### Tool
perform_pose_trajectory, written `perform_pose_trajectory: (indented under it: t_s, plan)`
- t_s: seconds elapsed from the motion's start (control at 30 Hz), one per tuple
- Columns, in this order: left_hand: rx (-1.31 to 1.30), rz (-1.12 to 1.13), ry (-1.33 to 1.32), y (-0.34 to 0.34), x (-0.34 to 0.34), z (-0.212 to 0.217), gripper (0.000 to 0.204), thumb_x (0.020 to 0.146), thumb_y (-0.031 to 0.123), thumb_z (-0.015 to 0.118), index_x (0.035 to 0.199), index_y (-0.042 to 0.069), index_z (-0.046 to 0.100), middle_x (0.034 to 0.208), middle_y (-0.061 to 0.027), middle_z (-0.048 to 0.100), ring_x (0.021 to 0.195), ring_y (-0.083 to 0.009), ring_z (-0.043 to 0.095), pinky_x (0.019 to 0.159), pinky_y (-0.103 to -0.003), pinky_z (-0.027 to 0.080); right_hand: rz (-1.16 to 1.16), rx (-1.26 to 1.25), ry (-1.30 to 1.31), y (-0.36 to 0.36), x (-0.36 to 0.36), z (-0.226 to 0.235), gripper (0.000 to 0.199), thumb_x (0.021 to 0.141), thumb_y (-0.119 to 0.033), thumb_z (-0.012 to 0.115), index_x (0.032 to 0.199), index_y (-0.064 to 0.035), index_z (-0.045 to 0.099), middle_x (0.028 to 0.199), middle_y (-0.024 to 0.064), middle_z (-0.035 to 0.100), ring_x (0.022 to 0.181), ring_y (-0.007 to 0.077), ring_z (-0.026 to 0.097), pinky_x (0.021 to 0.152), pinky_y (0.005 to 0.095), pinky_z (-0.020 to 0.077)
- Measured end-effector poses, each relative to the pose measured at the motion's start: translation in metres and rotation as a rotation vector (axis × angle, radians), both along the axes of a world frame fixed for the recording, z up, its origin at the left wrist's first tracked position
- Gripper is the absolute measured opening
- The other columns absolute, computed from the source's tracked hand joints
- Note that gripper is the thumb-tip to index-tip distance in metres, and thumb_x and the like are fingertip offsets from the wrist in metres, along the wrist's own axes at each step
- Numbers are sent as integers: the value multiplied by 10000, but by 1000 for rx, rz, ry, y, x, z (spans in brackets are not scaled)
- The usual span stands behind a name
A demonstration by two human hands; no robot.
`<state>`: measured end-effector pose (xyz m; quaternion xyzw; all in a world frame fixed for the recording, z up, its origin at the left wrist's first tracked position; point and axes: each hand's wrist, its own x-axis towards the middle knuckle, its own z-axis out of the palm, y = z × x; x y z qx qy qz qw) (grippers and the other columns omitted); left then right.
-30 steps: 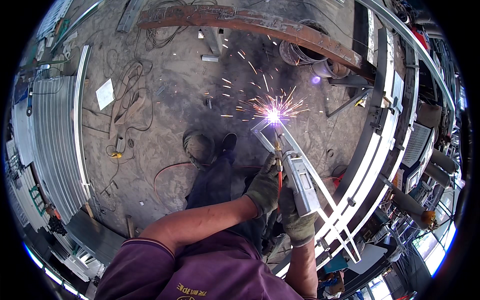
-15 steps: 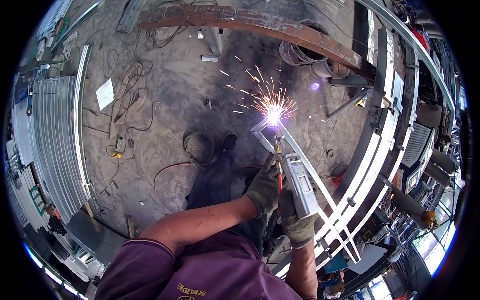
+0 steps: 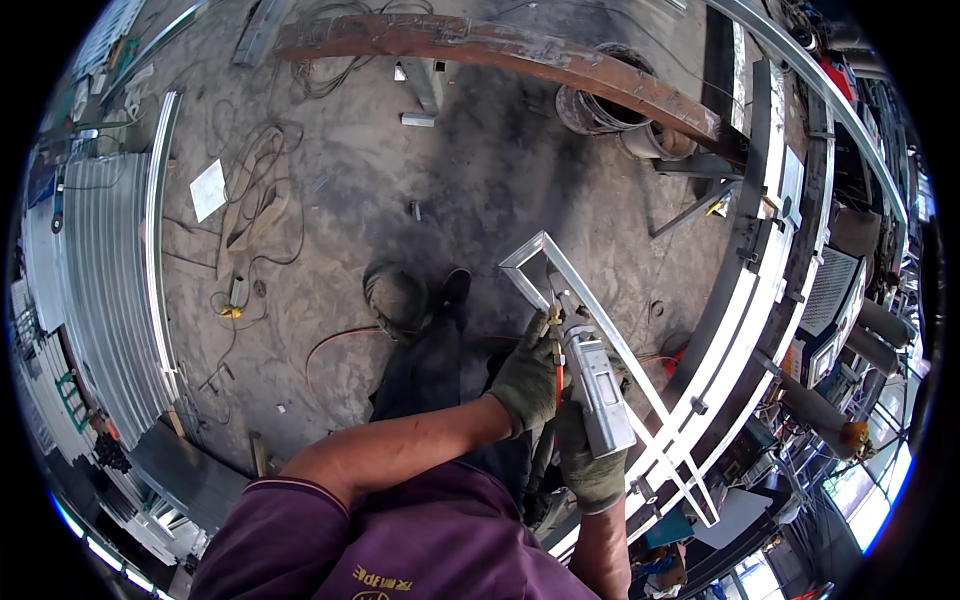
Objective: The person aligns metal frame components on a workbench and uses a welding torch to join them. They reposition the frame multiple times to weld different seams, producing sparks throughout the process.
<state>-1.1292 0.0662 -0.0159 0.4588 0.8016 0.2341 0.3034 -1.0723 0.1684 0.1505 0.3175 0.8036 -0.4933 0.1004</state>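
Note:
Both my hands wear dull green work gloves and are at a silver handheld welding gun (image 3: 602,398) with a brass fitting and a red hose (image 3: 560,384). My left hand (image 3: 527,385) is closed at the front of the gun, its fingertips by the brass fitting. Under the silver body, my right hand (image 3: 590,470) is wrapped round the gun, its fingers partly hidden. Ahead of the nozzle lies the mitred corner of a slim silver metal frame (image 3: 583,298). Its long bars run back to the right past the gun. No flash or sparks show at the corner.
A rusty steel beam (image 3: 480,36) crosses the far side, with a bucket (image 3: 600,108) beside it. Corrugated metal sheets (image 3: 112,290) are stacked left. Long pale rails (image 3: 752,330) curve along the right. Cables, cloth and a white sheet (image 3: 209,190) lie on the floor.
The bright flash and flying sparks at the frame corner have gone. The welding gun and both hands have drawn back slightly from the corner, toward me.

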Motion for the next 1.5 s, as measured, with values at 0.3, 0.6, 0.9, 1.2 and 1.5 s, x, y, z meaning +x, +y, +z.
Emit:
perform_pose_trajectory:
  t_s: [0.3,0.6,0.9,1.2,1.5]
  plan:
    - [104,62,129,-2,-7,14,582,1066,366,561,1448,-45,717,1648,-294,593,1675,-460,386,1425,-655,46,11,67,7,7,-23,6,165,1085,-146,758,1194,-23,779,963,112,769,843,267,747,739,406,587]
    - [235,133,163,0,-16,22,714,1015,328,655,1609,-59,569,1795,-275,410,1739,-439,257,1411,-637,133,-222,38,57,-1,19,-7,429,1182,-389,645,1278,22,724,921,22,698,806,132,636,709,317,502]
    - [291,-29,154,-27,-36,-1,806,1000,309,716,1717,34,473,1845,-220,344,1732,-419,272,1419,-596,178,-345,-17,249,-17,32,4,268,1173,-160,651,1380,8,682,1021,49,695,884,158,650,762,337,551]
    - [209,-245,327,-38,-53,-11,885,1004,309,697,1779,42,364,1878,-230,253,1760,-417,189,1425,-605,102,-564,68,328,-57,42,-6,176,1135,-98,698,1273,-4,752,996,75,739,865,190,682,756,368,582]
    - [115,-368,358,-30,-69,-4,1100,989,407,744,1833,35,145,1914,-243,64,1777,-436,30,1420,-601,33,-786,364,320,-167,82,-12,217,1164,-178,675,1302,-21,734,938,4,697,796,99,641,687,298,520]
